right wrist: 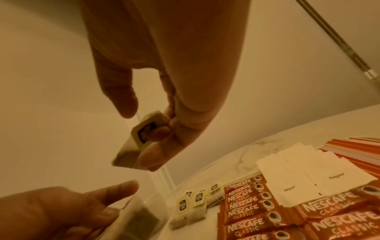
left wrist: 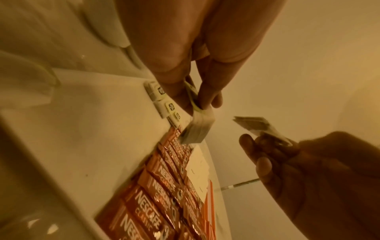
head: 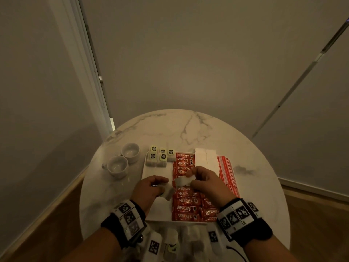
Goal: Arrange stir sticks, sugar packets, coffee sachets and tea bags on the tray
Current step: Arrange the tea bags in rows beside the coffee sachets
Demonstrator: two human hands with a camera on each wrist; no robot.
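Observation:
A white tray (head: 151,173) lies on the round marble table (head: 188,127). Along its far edge lie several tea bags (head: 156,159) with green tags. To their right come a column of red Nescafe sachets (head: 186,207), white sugar packets (head: 205,159) and red-and-white stir sticks (head: 226,171). My left hand (head: 160,186) pinches one tea bag (left wrist: 195,128) by its tag above the tray's bare left part. My right hand (head: 190,178) pinches a second tea bag (right wrist: 141,141) above the sachets. The two hands hover close together, about a bag's width apart.
Two white cups (head: 122,159) stand on the table left of the tray. More loose tea bags (head: 170,241) lie at the near edge, under my wrists. Walls stand close behind the table, and a white door frame (head: 88,72) rises at the far left.

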